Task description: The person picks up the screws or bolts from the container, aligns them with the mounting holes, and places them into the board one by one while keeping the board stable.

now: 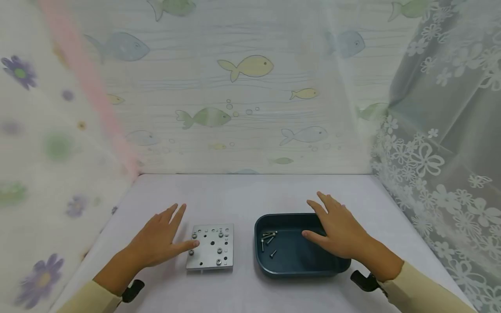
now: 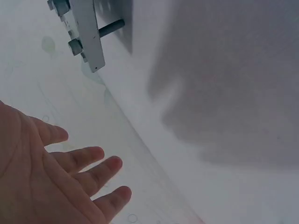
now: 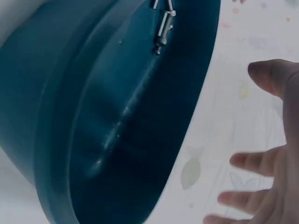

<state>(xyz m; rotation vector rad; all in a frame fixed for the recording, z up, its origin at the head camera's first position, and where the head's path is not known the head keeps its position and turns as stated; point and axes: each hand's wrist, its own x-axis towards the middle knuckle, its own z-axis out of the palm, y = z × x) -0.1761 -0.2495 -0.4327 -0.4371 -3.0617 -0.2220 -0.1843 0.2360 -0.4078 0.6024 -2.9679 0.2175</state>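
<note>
My left hand (image 1: 158, 241) is held with fingers spread at the left side of a silver metal plate (image 1: 207, 256), its thumb overlapping the plate's left edge in the head view. Several socket-head screws (image 1: 219, 251) stand in the plate's holes. From the left wrist, a screw shank (image 2: 112, 28) pokes out of the plate's underside, and the palm faces the camera with nothing in it. Over the right part of a dark blue tray (image 1: 297, 266) hovers my right hand (image 1: 337, 230), fingers extended and holding nothing. Loose screws (image 1: 268, 237) lie in the tray's left part.
A white-covered table (image 1: 242, 195) carries the plate and tray side by side. Fish-patterned curtain (image 1: 250, 130) hangs behind it, with a flowered sheet (image 1: 58, 182) at left and lace curtain (image 1: 442, 195) at right. Black wrist devices (image 1: 365, 281) sit under both wrists.
</note>
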